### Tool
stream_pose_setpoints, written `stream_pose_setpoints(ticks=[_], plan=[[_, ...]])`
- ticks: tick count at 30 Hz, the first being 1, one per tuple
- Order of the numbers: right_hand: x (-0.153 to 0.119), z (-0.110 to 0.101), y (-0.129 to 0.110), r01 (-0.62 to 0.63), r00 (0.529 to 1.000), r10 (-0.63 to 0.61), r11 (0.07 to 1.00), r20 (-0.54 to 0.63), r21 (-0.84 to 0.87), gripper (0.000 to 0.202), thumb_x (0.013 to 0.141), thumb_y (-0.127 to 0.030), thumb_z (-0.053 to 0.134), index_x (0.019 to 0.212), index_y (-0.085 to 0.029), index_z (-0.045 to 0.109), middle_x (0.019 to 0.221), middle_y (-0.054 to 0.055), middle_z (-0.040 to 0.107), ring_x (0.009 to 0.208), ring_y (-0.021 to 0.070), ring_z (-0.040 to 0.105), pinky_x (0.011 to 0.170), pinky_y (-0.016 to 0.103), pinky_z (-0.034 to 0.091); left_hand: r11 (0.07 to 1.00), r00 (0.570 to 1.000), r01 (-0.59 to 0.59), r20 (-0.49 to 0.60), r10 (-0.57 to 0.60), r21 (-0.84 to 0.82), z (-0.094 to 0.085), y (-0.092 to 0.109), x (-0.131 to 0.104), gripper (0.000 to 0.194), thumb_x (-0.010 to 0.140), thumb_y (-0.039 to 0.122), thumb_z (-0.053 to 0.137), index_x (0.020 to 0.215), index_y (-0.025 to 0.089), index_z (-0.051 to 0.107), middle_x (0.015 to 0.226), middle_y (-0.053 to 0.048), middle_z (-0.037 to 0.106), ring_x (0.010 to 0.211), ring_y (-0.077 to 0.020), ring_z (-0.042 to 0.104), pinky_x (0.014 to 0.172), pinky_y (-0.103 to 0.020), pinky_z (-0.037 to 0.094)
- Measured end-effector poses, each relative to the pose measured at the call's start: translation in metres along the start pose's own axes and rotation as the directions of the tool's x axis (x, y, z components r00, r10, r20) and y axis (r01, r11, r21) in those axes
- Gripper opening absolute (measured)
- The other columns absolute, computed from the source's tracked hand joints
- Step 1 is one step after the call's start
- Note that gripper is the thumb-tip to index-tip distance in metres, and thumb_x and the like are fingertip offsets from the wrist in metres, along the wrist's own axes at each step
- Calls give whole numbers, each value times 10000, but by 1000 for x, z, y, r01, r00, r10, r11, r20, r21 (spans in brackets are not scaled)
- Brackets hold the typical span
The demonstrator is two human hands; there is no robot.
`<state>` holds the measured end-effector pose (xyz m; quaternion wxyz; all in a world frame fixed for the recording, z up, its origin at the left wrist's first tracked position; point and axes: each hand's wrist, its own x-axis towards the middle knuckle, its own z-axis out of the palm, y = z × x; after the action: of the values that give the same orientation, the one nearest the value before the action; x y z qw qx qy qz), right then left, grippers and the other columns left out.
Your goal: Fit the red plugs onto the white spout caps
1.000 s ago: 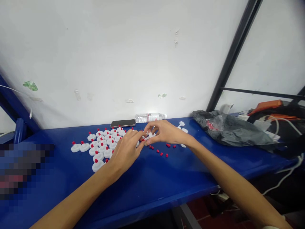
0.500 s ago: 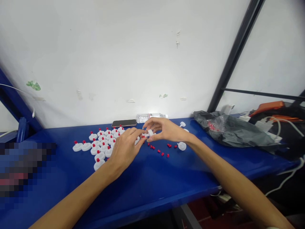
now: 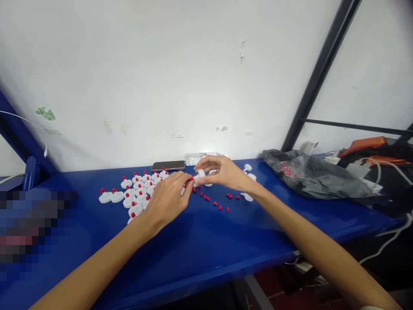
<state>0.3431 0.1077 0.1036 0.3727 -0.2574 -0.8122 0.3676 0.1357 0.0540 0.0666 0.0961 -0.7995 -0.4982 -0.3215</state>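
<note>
My right hand (image 3: 222, 173) grips a white nozzle piece (image 3: 200, 175) between thumb and fingers, its narrow end pointing left. At that end, my left hand (image 3: 171, 196) pinches a small red cap (image 3: 191, 178); cap and nozzle meet between the two hands. Left of my left hand, several white pieces with red caps (image 3: 129, 192) stand close together on the blue table (image 3: 200, 249). Loose red caps (image 3: 215, 203) are scattered below and right of my hands. Uncapped white pieces (image 3: 248, 167) lie beyond my right wrist, partly hidden by it.
A phone (image 3: 168, 165) and a clear bottle (image 3: 193, 159) lie against the wall. At the right are a dark plastic bag (image 3: 322, 178) with red caps in it, white chargers and cables, and an orange item (image 3: 363, 146). A black post (image 3: 318, 77) rises behind the bag.
The white piece has turned so its narrow end faces my left hand, and a red cap now shows at that end. Both hands have shifted only slightly.
</note>
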Motion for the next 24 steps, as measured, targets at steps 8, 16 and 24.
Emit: stream_pose_setpoints(ticks=[8, 16, 24], plan=[[0, 1, -2, -51, 998, 50, 998, 25, 46, 408, 671, -345, 861, 1050, -225, 772, 1011, 55, 771, 994, 223, 711, 911, 366, 570, 998, 999, 14, 43, -12, -59, 3, 2, -3, 252, 1010, 278, 392, 947, 199, 623, 878, -35, 661, 794, -202, 617, 693, -314, 418], [-3, 10, -5, -38, 999, 40, 997, -25, 69, 409, 655, -313, 871, 1050, -252, 784, 1026, 31, 783, 1021, 236, 720, 956, 383, 574, 996, 999, 9, -39, -12, -83, 2, -1, -6, 274, 1005, 259, 388, 821, 190, 580, 781, -20, 588, 688, -167, 525, 637, -295, 351], [-6, 13, -10, -40, 997, 47, 993, -61, 110, 414, 631, -302, 885, 1028, -230, 794, 963, 32, 794, 987, 250, 735, 885, 363, 605, 993, 993, -74, -98, 65, -94, -2, -2, -4, 266, 979, 207, 415, 767, 187, 573, 726, -15, 560, 647, -155, 498, 611, -289, 329]])
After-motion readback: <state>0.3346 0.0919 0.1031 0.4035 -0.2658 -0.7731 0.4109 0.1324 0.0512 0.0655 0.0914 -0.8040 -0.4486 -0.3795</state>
